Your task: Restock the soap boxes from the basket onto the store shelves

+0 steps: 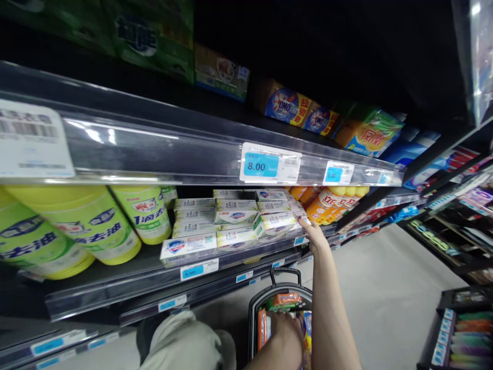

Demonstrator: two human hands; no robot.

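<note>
My right hand [315, 235] reaches up to the middle shelf. Its fingers are stretched out, and the tips touch the right end of a stack of white and yellow soap boxes [274, 222]. More soap boxes [188, 246] lie in rows to the left of it. My left hand [284, 329] is down in a black shopping basket [254, 308]. Its fingers are curled over the colourful packets [287, 298] inside, and what they hold is hidden.
Big yellow-green detergent bottles [88, 226] stand left of the soap, and orange bottles [327, 205] to the right. A blue 8.00 price tag [262, 164] sits on the shelf edge above. My bent knee [185, 344] is by the basket. The grey aisle floor [385, 288] opens rightward.
</note>
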